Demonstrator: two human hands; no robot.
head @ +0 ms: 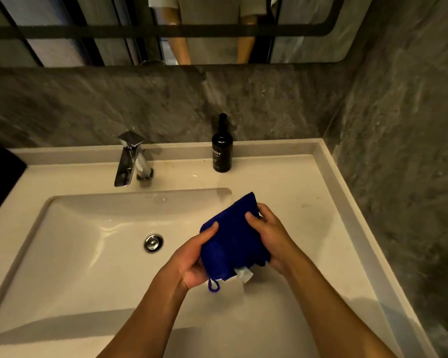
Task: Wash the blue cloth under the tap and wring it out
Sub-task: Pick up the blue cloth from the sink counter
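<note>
A folded dark blue cloth (233, 239) with a small blue loop and a white label at its lower edge is held over the right side of the white sink basin (70, 228). My left hand (192, 262) grips its lower left side, thumb on top. My right hand (267, 233) grips its right edge. The chrome tap (130, 158) stands at the back left of the basin, well apart from the cloth. No water runs from it. The drain (153, 242) lies left of my hands.
A black pump bottle (222, 151) stands on the counter behind the basin, right of the tap. A grey stone wall closes in on the right and the back. A mirror (166, 29) hangs above. A dark object sits at the far left edge.
</note>
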